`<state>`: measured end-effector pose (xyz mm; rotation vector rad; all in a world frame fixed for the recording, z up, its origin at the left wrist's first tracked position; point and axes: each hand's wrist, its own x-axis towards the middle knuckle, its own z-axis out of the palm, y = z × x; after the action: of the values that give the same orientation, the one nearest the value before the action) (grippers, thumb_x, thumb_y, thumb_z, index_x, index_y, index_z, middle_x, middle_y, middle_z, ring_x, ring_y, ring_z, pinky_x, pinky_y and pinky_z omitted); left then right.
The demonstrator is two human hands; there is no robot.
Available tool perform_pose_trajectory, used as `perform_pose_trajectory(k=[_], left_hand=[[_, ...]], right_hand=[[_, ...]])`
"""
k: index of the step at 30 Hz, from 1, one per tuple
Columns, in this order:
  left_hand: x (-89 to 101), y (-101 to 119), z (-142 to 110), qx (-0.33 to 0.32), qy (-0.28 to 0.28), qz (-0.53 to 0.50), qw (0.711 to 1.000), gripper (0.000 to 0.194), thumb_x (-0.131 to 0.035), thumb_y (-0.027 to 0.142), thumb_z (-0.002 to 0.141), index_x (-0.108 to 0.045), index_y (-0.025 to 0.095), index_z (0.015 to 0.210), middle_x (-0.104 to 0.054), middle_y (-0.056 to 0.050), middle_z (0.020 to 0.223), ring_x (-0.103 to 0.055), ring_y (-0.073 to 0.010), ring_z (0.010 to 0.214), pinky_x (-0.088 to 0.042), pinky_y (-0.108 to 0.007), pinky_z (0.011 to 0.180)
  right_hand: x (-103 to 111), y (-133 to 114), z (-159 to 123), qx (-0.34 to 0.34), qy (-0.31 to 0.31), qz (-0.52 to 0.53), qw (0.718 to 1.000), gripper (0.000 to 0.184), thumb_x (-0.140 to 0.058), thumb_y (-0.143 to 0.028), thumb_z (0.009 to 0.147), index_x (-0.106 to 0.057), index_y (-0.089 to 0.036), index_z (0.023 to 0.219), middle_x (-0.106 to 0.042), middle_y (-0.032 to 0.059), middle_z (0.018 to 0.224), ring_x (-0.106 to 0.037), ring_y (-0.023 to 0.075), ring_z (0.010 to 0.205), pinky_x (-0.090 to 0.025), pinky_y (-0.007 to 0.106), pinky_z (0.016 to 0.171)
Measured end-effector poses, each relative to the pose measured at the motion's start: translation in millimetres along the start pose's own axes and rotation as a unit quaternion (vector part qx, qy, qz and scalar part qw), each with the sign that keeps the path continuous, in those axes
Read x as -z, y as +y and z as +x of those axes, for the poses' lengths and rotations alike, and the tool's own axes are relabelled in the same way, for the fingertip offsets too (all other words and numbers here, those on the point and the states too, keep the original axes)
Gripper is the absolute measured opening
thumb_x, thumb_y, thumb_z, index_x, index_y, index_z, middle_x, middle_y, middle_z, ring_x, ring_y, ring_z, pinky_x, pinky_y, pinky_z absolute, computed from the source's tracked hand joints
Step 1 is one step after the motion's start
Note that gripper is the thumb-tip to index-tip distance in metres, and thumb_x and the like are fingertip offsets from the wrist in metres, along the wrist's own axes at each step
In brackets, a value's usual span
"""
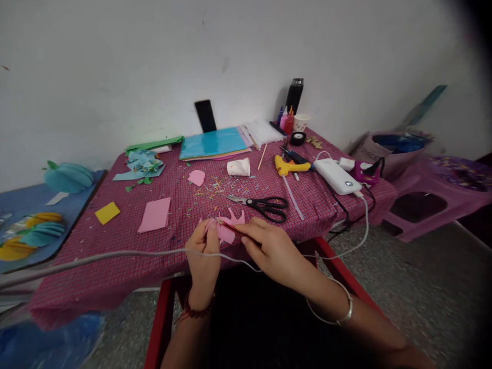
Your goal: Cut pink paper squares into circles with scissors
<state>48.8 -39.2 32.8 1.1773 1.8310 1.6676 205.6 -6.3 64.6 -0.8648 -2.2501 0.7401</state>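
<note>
Centrally: one pink cutout [226,236], thin, curved, narrow-pronged, at the near edge of the checked-cloth worktop [84,241]. Left hand [203,247]: fingers pinching it. Right hand [277,251]: fingers grasping a red-and-black stick [229,226], probably a pencil, over it. Black-handled scissors [249,202] just beyond; cloth between left hand and pink sheet [154,215].

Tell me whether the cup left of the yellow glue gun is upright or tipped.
Tipped: the cup lies on its side on the checked tablecloth.
</note>
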Motion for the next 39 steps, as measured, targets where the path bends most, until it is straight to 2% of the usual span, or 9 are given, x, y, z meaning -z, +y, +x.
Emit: perform_pose_trajectory(k=[5,10,15,19,23,27,31,35,39], left_hand=[[1.1,0,0,-0.019,-0.019,0.018,0.999,0.026,-0.051,0.035,0.089,-0.070,0.017,0.089,-0.065,-0.002,0.075,-0.056,-0.0141,0.064,-0.043,-0.024,0.059],[1.8,-1,1,-0.040,-0.013,0.051,0.998,0.025,-0.051,0.032,0.088,-0.065,0.018,0.072,-0.055,0.002,0.059,-0.049,-0.0127,0.057,-0.038,-0.023,0.054],[2.1,-2,3,-0.061,-0.014,0.056,0.996,0.023,-0.051,0.031,0.088,-0.071,0.019,0.087,-0.065,-0.002,0.075,-0.055,-0.0150,0.063,-0.042,-0.024,0.058],[1.7,-2,3,-0.069,-0.011,0.074,0.995,0.023,-0.050,0.029,0.088,-0.068,0.019,0.078,-0.062,0.000,0.067,-0.054,-0.0142,0.061,-0.041,-0.024,0.058],[1.3,-1,2,-0.078,-0.009,0.082,0.994,0.022,-0.049,0.027,0.089,-0.070,0.020,0.085,-0.066,-0.001,0.076,-0.057,-0.0145,0.065,-0.043,-0.024,0.061],[1.6,-3,2,-0.071,0.004,0.082,0.994,0.020,-0.052,0.027,0.086,-0.070,0.019,0.085,-0.066,-0.001,0.073,-0.058,-0.0153,0.066,-0.044,-0.025,0.060],[-0.9,-10,3,0.021,-0.009,-0.050,0.998,0.019,-0.057,0.032,0.085,-0.069,0.018,0.091,-0.065,0.000,0.073,-0.056,-0.0131,0.062,-0.043,-0.023,0.056],[-6.3,-12,6,0.082,-0.002,-0.242,0.967,0.013,-0.068,0.030,0.077,-0.065,0.018,0.083,-0.064,0.002,0.072,-0.056,-0.0102,0.061,-0.045,-0.021,0.059],[-8.4,-9,7,0.089,0.012,-0.282,0.955,0.012,-0.073,0.027,0.073,-0.066,0.017,0.076,-0.065,0.002,0.069,-0.057,-0.0097,0.062,-0.046,-0.020,0.061]], right_hand=[[-2,0,1,0.004,-0.002,-0.013,1.000,0.037,-0.044,-0.015,0.094,-0.058,-0.019,0.128,-0.061,0.0070,0.094,-0.058,0.0181,0.085,-0.048,0.031,0.078],[-1,-3,1,0.013,-0.016,-0.019,1.000,0.036,-0.044,-0.015,0.094,-0.058,-0.020,0.127,-0.061,0.0066,0.095,-0.058,0.0179,0.085,-0.048,0.031,0.077],[-1,-3,1,0.000,-0.004,-0.015,1.000,0.037,-0.043,-0.015,0.094,-0.057,-0.020,0.128,-0.061,0.0068,0.095,-0.059,0.0179,0.085,-0.048,0.031,0.077],[-2,-3,1,0.008,-0.023,-0.020,0.999,0.037,-0.044,-0.015,0.094,-0.057,-0.019,0.128,-0.060,0.0069,0.094,-0.059,0.0179,0.084,-0.049,0.031,0.075],[0,-4,1,0.000,-0.013,-0.021,1.000,0.039,-0.043,-0.014,0.094,-0.056,-0.020,0.130,-0.061,0.0075,0.096,-0.059,0.0182,0.086,-0.049,0.032,0.078],[2,-6,-1,0.003,-0.040,-0.019,0.999,0.036,-0.045,-0.015,0.093,-0.059,-0.019,0.126,-0.061,0.0074,0.095,-0.060,0.0184,0.086,-0.050,0.033,0.078],[2,-2,-1,-0.003,-0.003,0.016,1.000,0.036,-0.047,-0.012,0.092,-0.059,-0.019,0.125,-0.065,0.0078,0.104,-0.061,0.0185,0.094,-0.050,0.034,0.085],[2,3,0,-0.014,0.017,0.053,0.998,0.040,-0.048,-0.008,0.089,-0.057,-0.019,0.126,-0.064,0.0078,0.121,-0.058,0.0186,0.110,-0.045,0.036,0.097],[1,1,0,-0.010,0.009,0.060,0.998,0.040,-0.048,-0.008,0.090,-0.058,-0.021,0.127,-0.066,0.0067,0.114,-0.061,0.0170,0.102,-0.048,0.033,0.091]])
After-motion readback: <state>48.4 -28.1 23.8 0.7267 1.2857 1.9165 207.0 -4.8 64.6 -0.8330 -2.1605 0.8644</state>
